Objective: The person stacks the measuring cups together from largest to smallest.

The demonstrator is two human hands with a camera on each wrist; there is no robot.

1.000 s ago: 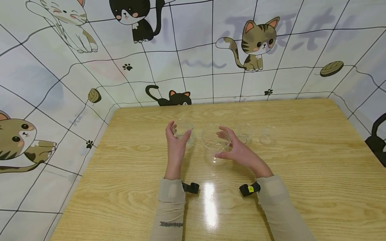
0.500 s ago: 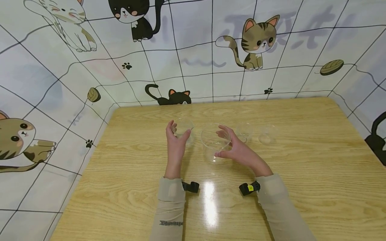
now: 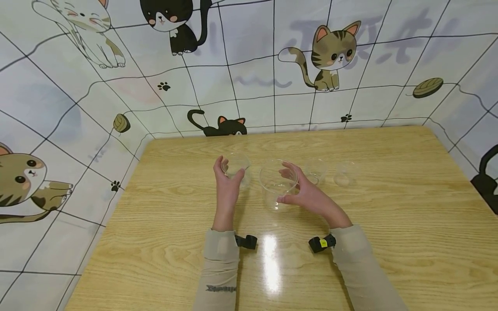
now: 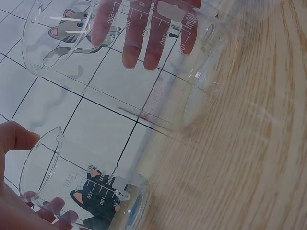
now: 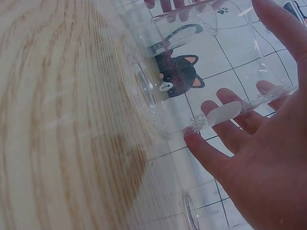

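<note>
Two clear glass beakers stand upright side by side on the wooden table. The smaller beaker is on the left, and my left hand holds it with the thumb near the rim and the other fingers round the far side. In the left wrist view this beaker shows its spout and white graduation marks. My right hand grips the larger beaker from the right, thumb in front and fingers behind. Through the larger beaker's wall, the right fingers show in the left wrist view.
Two smaller clear glass vessels, one nearer and one farther right, stand to the right of my right hand. Behind the table rises a white wall with cat drawings and a grid of dark lines.
</note>
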